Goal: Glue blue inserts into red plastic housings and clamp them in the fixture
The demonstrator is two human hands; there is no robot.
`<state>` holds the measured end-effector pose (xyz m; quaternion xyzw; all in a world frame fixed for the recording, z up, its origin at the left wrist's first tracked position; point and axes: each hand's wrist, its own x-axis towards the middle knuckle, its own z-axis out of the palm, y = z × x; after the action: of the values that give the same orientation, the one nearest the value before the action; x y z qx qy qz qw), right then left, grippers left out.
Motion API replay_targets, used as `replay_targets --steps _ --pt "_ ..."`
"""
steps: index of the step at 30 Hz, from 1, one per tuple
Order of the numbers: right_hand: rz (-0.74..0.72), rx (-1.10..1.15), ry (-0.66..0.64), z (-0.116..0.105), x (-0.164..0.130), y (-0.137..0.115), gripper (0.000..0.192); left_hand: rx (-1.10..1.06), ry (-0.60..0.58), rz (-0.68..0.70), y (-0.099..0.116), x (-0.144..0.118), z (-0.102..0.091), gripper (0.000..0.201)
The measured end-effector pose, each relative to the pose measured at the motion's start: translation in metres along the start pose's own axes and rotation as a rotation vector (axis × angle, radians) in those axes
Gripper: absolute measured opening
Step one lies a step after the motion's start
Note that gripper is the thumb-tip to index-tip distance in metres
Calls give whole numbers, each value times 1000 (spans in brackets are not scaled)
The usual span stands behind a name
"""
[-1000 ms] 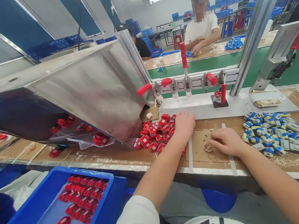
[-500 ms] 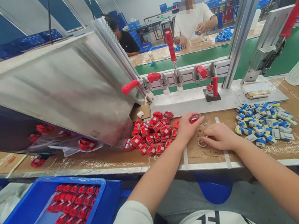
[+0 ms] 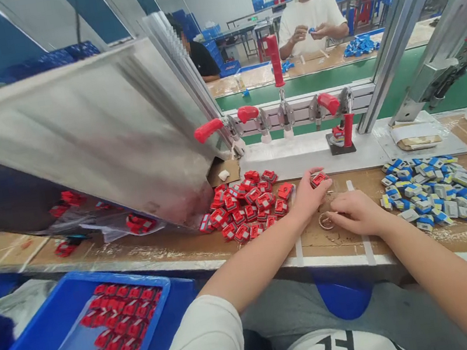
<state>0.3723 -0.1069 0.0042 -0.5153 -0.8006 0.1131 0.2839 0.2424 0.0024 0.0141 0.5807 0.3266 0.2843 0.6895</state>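
From the head camera: the person's left hand (image 3: 308, 196) pinches a small red plastic block with a white face (image 3: 319, 178) between thumb and fingertips, held just above the brown taped workbench (image 3: 182, 242), at the right edge of the heap of matching red blocks (image 3: 247, 208). The block looks light, rigid and smooth, a moulded part that takes a pinch across its short sides without harm. Its long axis runs roughly left to right, tipped slightly up to the right, white face turned toward the camera.

The right hand (image 3: 357, 213) lies curled, knuckles up, fingertips on a small tan ring (image 3: 325, 221) that lies flat on the bench; whether it is truly gripped cannot be told. Right of that hand sits a pile of blue-and-white small parts (image 3: 434, 193). Behind, a row of red-handled toggle clamps (image 3: 285, 110) stands on a white base plate (image 3: 302, 161). A slanted steel chute (image 3: 99, 137) overhangs the red heap, and a blue plastic tray (image 3: 34, 348) with more red blocks sits low left. Across the green belt, another person works with both hands.
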Motion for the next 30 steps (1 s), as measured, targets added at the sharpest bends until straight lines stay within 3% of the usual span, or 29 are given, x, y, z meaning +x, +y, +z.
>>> replay_targets --steps 4,6,18,25,30 --pt "22 53 50 -1 1 0 42 473 -15 227 4 -5 -13 35" --pt "40 66 35 -1 3 -1 43 590 4 257 3 -6 -17 33" --pt "67 160 26 2 5 -1 43 652 -66 192 -3 3 -24 31" --pt "250 367 331 -9 4 1 52 755 -134 187 -3 1 -26 30" --pt "478 433 604 -6 8 5 53 852 -177 167 4 0 -24 32"
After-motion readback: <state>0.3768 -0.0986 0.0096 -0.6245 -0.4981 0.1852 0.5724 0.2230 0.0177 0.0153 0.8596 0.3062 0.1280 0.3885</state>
